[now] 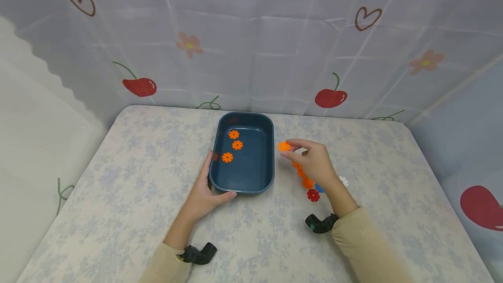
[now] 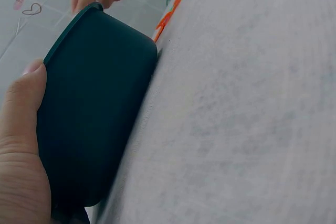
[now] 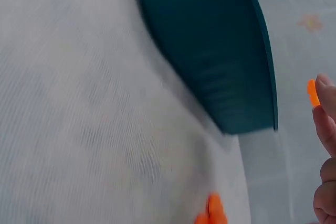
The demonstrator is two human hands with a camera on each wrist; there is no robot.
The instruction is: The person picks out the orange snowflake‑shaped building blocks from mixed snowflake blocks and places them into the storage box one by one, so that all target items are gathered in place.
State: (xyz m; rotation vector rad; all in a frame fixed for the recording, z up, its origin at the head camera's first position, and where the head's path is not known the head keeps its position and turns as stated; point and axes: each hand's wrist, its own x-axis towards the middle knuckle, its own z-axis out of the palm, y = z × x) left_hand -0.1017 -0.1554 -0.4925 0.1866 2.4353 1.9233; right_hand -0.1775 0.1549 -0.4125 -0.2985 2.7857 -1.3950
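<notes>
A dark blue tray (image 1: 243,178) stands on the table with three orange notched discs (image 1: 237,145) lying inside it. My left hand (image 1: 201,198) holds its near left corner, fingers along the left side and thumb at the near edge; the left wrist view shows the thumb (image 2: 26,103) against the rim of the tray (image 2: 94,103). Just right of the tray, my right hand (image 1: 314,158) pinches an orange disc (image 1: 284,146) between thumb and fingertips. That disc (image 3: 313,92) also shows in the right wrist view, outside the tray (image 3: 215,51).
Beneath and beside my right forearm lie several orange discs (image 1: 308,182), a red disc (image 1: 313,195), a blue disc (image 1: 320,188) and a white disc (image 1: 343,181), with a bit of green by the hand. A printed curtain (image 1: 255,69) hangs behind the table's far edge.
</notes>
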